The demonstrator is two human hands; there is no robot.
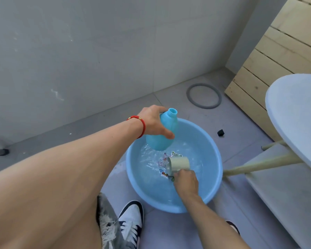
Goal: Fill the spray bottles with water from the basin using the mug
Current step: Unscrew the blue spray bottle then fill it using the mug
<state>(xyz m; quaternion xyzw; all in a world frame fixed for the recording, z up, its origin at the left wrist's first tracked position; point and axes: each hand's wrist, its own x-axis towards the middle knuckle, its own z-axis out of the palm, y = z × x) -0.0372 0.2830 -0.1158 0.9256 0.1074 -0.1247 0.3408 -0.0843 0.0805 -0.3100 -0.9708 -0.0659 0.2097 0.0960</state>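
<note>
Lower centre of the frame: a blue basin [216, 169] holding water. Above its upper-left rim, the left hand [153, 121] grips 1 uncapped blue spray bottle [162, 133]. The right hand [185, 180] holds a mug [180, 163], tipped sideways in the water.

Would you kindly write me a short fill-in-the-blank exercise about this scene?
1. The left hand holds a ____ bottle with no cap.
2. The right hand dips the mug into the ____.
3. A ____ band circles the left wrist.
4. A grey ____ lies on the floor beyond the basin.

Missing: blue; water; red; ring
</note>
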